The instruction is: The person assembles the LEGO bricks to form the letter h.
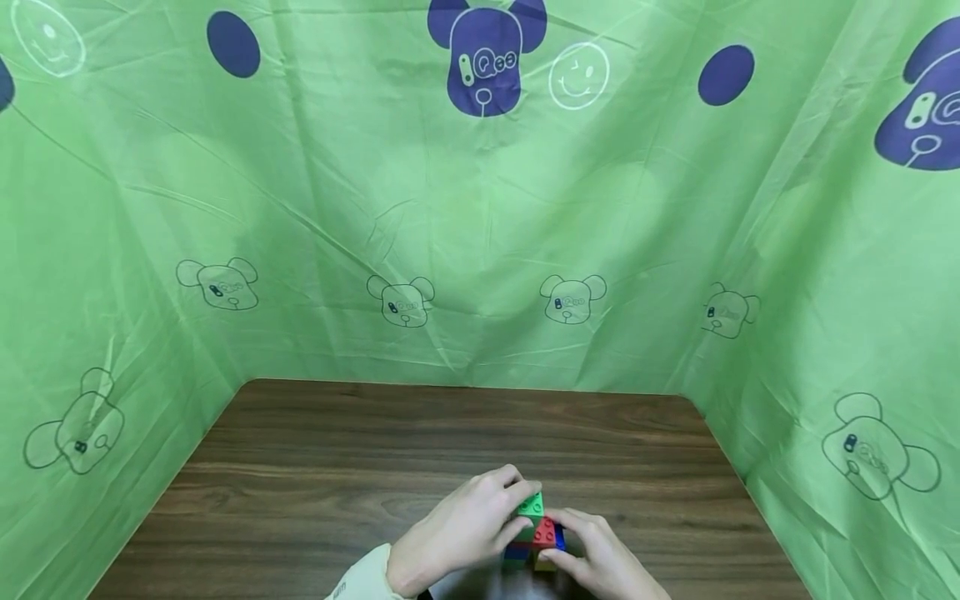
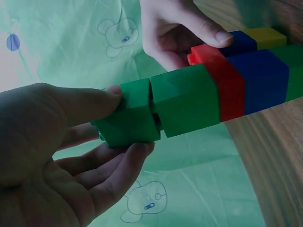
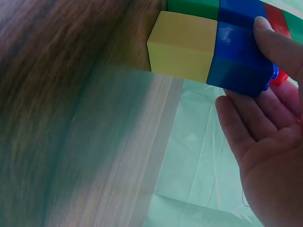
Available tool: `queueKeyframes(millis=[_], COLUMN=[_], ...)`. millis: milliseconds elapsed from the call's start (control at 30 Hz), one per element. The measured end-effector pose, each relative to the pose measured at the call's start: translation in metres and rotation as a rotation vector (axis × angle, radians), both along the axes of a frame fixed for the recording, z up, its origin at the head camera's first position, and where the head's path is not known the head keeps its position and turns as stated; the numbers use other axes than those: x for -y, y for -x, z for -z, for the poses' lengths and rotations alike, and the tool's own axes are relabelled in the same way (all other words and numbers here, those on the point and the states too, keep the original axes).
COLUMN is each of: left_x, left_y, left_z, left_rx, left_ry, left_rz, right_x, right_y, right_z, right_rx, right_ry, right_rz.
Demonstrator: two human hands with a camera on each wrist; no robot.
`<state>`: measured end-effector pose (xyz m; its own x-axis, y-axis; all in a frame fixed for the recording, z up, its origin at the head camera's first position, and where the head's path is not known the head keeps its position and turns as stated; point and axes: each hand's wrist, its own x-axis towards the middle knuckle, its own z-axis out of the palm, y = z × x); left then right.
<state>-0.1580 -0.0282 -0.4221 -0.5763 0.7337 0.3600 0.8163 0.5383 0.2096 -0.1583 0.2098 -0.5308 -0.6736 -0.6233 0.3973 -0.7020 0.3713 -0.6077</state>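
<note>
A stack of toy building bricks stands on the table, between both hands. My left hand [image 1: 463,518] pinches the top green brick [image 2: 130,116] between thumb and fingers. A thin, slightly slanted gap separates it from the green brick [image 2: 187,100] beneath. Below that lie a red brick [image 2: 229,90], a blue brick [image 2: 264,75] and another green brick [image 3: 194,7] at the bottom. Beside this column, a second blue brick [image 3: 240,61] sits on a yellow brick [image 3: 182,45]. My right hand [image 1: 609,554] holds that second blue brick, thumb on one face and fingers on the opposite side.
The brown wood-grain table [image 1: 360,450] extends behind and to both sides of the stack. Green fabric [image 1: 480,208] printed with bear heads and purple dots encloses its back and sides.
</note>
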Motion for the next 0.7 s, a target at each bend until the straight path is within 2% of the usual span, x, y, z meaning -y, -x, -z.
queueKeyframes(millis=[200,300,467,700], left_x=[-0.001,-0.001,-0.002,-0.006], left_y=[-0.003,-0.005,-0.008,-0.019], left_z=[-0.005,-0.005,-0.003,0.001], left_rx=[0.029,0.011,-0.069,-0.236], left_ry=[0.034,0.049,0.071,0.146], left_rz=[-0.03,-0.048,-0.08,-0.135], right_x=[0.0,0.0,0.0,0.001], right_y=[0.0,0.0,0.0,-0.002], right_z=[-0.001,-0.001,-0.001,-0.001], right_rx=[0.002,-0.006,-0.01,0.023], right_ry=[-0.01,-0.015,-0.017,-0.023], right_rz=[0.019,0.024,0.029,0.036])
